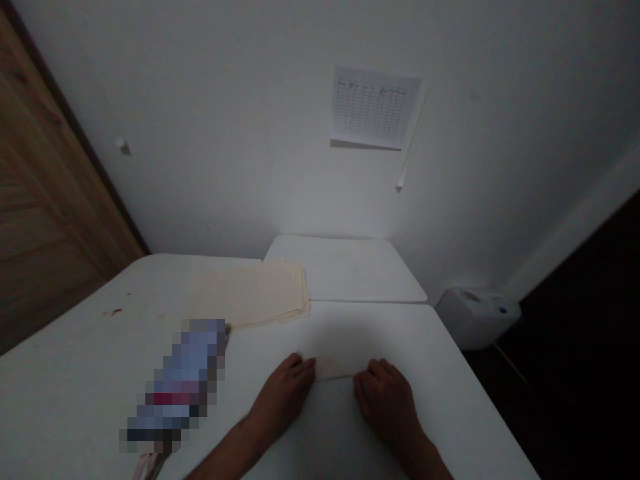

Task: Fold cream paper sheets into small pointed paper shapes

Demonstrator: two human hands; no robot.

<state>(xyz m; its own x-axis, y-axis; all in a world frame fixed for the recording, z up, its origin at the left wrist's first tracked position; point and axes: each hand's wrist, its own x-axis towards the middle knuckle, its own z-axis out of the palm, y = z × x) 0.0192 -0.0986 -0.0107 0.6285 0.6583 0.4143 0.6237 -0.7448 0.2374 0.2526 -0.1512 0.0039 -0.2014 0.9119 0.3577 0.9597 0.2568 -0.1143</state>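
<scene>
A small strip of cream paper [334,367], seemingly folded, lies on the white table between my two hands. My left hand [290,383] closes its fingers on the paper's left end. At the right end, the curled fingers of my right hand [384,395] pinch it near its lower corner. The fingertips partly cover both ends. Beyond my left hand, a stack of cream paper sheets [250,293] rests flat with slightly uneven edges.
A blurred-out bluish object [183,377] lies left on the table [75,387]. A smaller white tabletop [345,267] adjoins the far edge, against the wall. A printed chart [375,110] hangs there. A white box-like container [475,317] stands beyond the table's right edge.
</scene>
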